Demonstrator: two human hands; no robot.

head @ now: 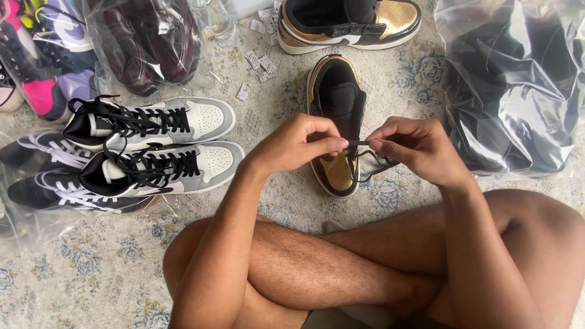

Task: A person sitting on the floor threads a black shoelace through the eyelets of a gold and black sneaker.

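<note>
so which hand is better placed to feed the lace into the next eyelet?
Probably the right hand. It pinches the black lace nearer where the lace runs down into the gold shoe. The left hand holds the lace's end and can steady it.

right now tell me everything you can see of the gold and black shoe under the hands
The gold and black shoe is a high-top with a shiny gold toe and heel and a black padded tongue and collar. It stands upright on the patterned rug, toe toward the person. A black lace runs loosely through its lower eyelets; the left hand and right hand pinch the lace's end above it.
</note>
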